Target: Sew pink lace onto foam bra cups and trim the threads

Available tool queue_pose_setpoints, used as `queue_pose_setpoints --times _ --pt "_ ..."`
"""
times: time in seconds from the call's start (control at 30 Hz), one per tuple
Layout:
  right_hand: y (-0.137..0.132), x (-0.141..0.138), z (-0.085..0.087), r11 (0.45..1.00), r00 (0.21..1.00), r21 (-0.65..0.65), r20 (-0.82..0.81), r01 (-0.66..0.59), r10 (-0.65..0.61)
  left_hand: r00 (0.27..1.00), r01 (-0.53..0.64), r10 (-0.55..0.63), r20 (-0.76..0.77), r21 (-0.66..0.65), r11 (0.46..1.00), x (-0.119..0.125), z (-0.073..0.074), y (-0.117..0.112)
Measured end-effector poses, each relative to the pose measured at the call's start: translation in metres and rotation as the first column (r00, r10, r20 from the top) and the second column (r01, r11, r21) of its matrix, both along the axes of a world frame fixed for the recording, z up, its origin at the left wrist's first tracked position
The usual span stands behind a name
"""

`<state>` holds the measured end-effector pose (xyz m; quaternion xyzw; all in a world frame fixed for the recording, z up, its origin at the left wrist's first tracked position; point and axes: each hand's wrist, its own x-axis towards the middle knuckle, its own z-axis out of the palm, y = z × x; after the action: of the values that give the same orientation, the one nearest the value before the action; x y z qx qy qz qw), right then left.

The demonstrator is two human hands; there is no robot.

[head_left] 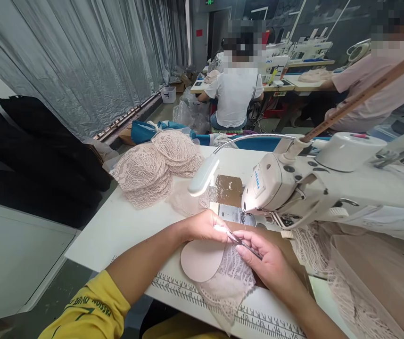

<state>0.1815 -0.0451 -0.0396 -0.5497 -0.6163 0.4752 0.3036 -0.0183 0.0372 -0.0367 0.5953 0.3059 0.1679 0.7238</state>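
Observation:
My left hand (207, 227) pinches the top edge of a pale pink bra cup (202, 261) with lace fabric (235, 266) attached to it. The smooth oval cup lies under that hand, and the lace hangs down toward the table's front edge. My right hand (261, 254) is closed around a slim metal tool, seemingly thread snips (247, 246). Its tip meets the fabric edge at my left fingertips. Both hands are just in front of the sewing machine's needle area (246, 217); fingers partly hide the tool.
The white sewing machine (268, 181) stands to the right, with a lamp (203, 176) over the table (117, 235). Stacked lace cups (145, 174) lie back left. More lace (357, 292) lies at right. Co-workers (235, 94) sit beyond. A printed ruler (251, 318) runs along the front edge.

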Motion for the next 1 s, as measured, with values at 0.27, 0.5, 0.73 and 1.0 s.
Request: queue_pose_setpoints --times 0.27,0.5,0.73,1.0 --pt "0.0 -0.003 0.002 0.997 0.999 0.069 -0.031 0.019 -0.016 0.999 0.015 -0.016 -0.049 -0.007 1.0 0.0 0.006 -0.003" --pt "0.001 0.0 0.002 0.998 0.997 0.014 -0.062 0.056 -0.055 0.999 0.032 -0.032 -0.033 0.002 0.999 -0.006 0.006 0.0" --pt "-0.002 0.0 0.007 0.995 0.995 -0.006 -0.006 0.104 -0.104 0.996 -0.01 0.013 -0.092 0.03 1.0 -0.01 0.006 0.002" --pt "-0.002 -0.001 0.003 0.999 0.999 -0.001 -0.005 0.052 -0.052 0.997 -0.035 0.033 -0.065 -0.032 0.999 -0.006 0.003 -0.001"
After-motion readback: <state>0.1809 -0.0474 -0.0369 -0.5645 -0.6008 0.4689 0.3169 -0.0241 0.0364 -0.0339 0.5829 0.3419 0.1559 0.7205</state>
